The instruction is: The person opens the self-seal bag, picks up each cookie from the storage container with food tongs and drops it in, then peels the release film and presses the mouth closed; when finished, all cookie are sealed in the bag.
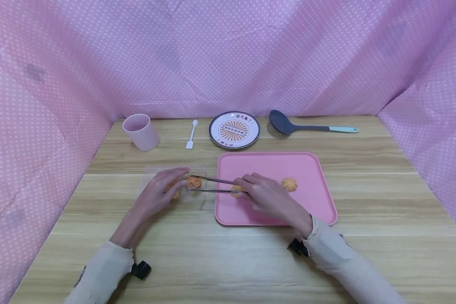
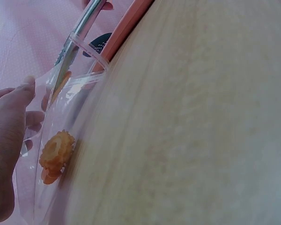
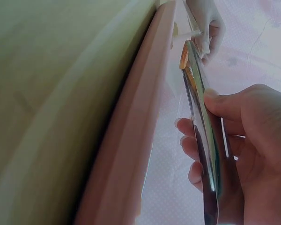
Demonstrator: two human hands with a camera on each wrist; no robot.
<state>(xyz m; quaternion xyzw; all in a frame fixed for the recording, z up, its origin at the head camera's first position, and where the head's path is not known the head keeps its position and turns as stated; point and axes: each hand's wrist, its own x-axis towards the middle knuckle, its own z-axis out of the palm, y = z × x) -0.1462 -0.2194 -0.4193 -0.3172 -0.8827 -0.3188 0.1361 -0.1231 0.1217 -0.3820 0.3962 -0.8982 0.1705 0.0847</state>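
Soft even light, blurry wrist views

Staged booth: pink dotted cloth walls [image 1: 228,50]
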